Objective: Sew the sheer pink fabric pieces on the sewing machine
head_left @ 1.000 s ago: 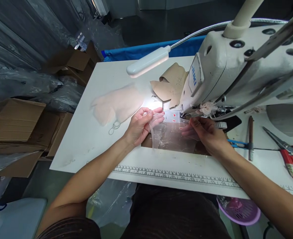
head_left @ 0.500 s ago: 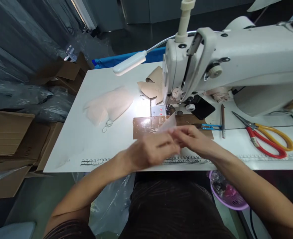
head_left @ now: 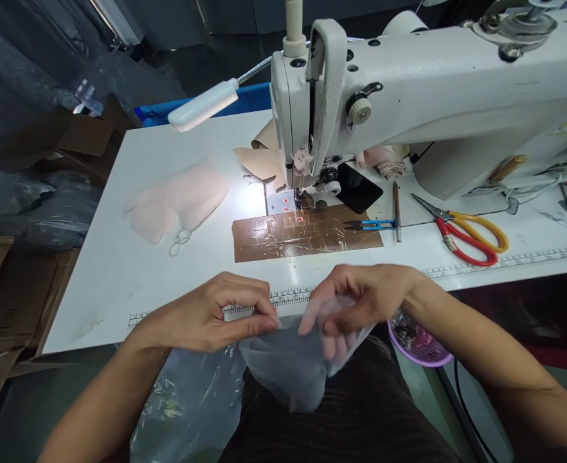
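At lower centre, the left hand pinches sheer fabric, fingers pointing right; the right hand, fingers curled downward, holds it.

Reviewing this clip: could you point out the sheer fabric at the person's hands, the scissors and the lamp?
Sheer fabric (head_left: 288,370): head view, middle of its hanging part.
Scissors (head_left: 445,215): head view, where blades meet handles.
Lamp (head_left: 204,106): head view, middle of its white head.

Sheer greyish fabric hangs in soft folds above the lap, possibly doubled.
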Demonstrator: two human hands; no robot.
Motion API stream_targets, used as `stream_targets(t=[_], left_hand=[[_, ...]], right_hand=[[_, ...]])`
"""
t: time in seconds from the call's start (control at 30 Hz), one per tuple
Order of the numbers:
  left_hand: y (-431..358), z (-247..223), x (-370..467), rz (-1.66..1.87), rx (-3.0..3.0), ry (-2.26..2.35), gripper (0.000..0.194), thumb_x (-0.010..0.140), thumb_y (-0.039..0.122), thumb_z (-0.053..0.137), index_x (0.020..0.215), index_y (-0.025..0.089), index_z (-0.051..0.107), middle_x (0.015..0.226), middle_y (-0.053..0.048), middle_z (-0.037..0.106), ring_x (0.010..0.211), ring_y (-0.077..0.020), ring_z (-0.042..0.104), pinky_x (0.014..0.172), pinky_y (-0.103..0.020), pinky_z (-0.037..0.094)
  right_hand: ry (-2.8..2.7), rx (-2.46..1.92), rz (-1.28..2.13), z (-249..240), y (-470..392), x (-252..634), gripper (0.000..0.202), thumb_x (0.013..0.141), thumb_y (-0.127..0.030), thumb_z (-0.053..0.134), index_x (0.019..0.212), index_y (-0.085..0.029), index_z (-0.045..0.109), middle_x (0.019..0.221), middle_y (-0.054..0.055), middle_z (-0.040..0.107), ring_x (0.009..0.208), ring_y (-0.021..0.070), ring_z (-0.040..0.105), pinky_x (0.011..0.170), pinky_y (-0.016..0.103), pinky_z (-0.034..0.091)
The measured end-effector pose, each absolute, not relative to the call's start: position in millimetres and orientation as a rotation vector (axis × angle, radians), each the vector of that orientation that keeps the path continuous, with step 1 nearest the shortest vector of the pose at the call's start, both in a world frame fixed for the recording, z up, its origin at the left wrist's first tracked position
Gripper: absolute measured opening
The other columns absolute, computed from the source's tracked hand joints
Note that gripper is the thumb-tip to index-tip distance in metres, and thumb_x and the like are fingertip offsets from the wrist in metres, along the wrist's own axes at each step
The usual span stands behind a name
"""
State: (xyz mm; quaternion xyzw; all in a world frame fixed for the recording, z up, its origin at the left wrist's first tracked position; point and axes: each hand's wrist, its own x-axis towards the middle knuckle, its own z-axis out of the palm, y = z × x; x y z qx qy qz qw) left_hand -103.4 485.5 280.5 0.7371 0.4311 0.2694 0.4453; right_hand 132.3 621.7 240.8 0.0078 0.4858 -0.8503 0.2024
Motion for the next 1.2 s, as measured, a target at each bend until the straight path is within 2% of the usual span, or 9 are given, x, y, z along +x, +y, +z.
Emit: stream_targets(t=[0.13,0.27,0.5,0.63,0.77,0.87,0.97,1.07,1.2], left_hand=[[501.6,282.6,-117.3,0.833,1.640,1.365,0.015,0.094,0.027,0.061,0.084,0.017,0.067,0.073,-0.003,0.067,0.062,-0.0112,0.064,0.053,-0.021,0.052],[539.7,258.3,-131.5,0.803,1.498,1.837,0.022,0.094,0.037,0.059,0.086,0.017,0.061,0.059,0.002,0.060,0.046,-0.0089,0.054,0.043,-0.021,0.044],[566.4,223.1,-135.8,0.503,2.467,2.233,0.019,0.098,0.025,0.052,0.104,0.014,0.066,0.104,-0.014,0.069,0.086,-0.0220,0.064,0.058,-0.031,0.048],[535.8,213.3,-91.3,0.557,2.931,1.557,0.041,0.106,0.040,0.037,0.113,0.010,0.065,0.113,-0.014,0.071,0.104,-0.0225,0.067,0.085,-0.038,0.058],[499.6,197.4,-40.0,0.367,2.924,1.465,0.089,0.092,0.073,0.041,0.133,-0.005,0.051,0.141,-0.031,0.051,0.136,-0.0399,0.048,0.114,-0.054,0.040],[478.9,186.1,-13.7,0.402,2.955,1.338,0.069,0.095,0.055,0.056,0.132,-0.002,0.055,0.143,-0.031,0.050,0.133,-0.0402,0.052,0.115,-0.056,0.039],[467.0,180.4,4.8,0.697,2.973,0.882,0.021,0.096,0.025,0.059,0.109,0.017,0.072,0.133,-0.012,0.065,0.112,-0.0213,0.068,0.107,-0.035,0.052],[471.9,185.9,8.8,0.901,2.876,0.620,0.022,0.098,0.024,0.055,0.092,0.024,0.075,0.120,-0.001,0.073,0.096,-0.0111,0.071,0.088,-0.021,0.059],[501.7,210.4,-24.8,0.943,2.754,0.937,0.022,0.098,0.024,0.057,0.106,0.010,0.071,0.115,-0.014,0.073,0.099,-0.0187,0.070,0.084,-0.035,0.062]], right_hand=[[1.581,0.329,-2.512,233.8,659.7,122.4,0.025,0.089,-0.025,0.072,0.110,-0.011,0.069,0.094,0.008,0.076,0.076,0.0139,0.074,0.058,0.017,0.059],[1.899,1.096,-2.369,232.9,681.0,99.5,0.012,0.087,-0.020,0.074,0.091,-0.011,0.068,0.089,0.010,0.075,0.065,0.0125,0.071,0.049,0.016,0.056],[2.328,1.601,-1.808,220.3,690.6,89.4,0.013,0.090,-0.023,0.071,0.082,-0.015,0.065,0.072,0.005,0.071,0.057,0.0111,0.065,0.046,0.018,0.049],[2.394,1.501,-1.868,212.1,694.4,90.8,0.021,0.094,-0.030,0.066,0.080,-0.015,0.064,0.067,0.003,0.068,0.054,0.0103,0.063,0.047,0.018,0.049],[2.356,1.538,-1.960,210.4,696.6,90.7,0.027,0.097,-0.036,0.062,0.079,-0.016,0.062,0.066,0.003,0.068,0.053,0.0113,0.064,0.046,0.018,0.051],[2.334,1.599,-1.961,210.5,698.3,91.4,0.028,0.098,-0.038,0.060,0.081,-0.016,0.062,0.067,0.004,0.068,0.053,0.0114,0.065,0.046,0.018,0.052],[2.361,1.567,-1.952,211.1,699.4,92.1,0.030,0.098,-0.041,0.060,0.083,-0.016,0.062,0.067,0.004,0.067,0.054,0.0114,0.065,0.046,0.018,0.053],[2.411,1.522,-1.942,212.7,699.8,94.1,0.035,0.096,-0.048,0.062,0.083,-0.016,0.062,0.070,0.006,0.068,0.056,0.0124,0.065,0.048,0.020,0.054],[2.602,1.397,-1.756,215.9,700.3,103.2,0.039,0.090,-0.053,0.067,0.077,-0.016,0.062,0.070,0.005,0.066,0.059,0.0129,0.062,0.052,0.023,0.050]])
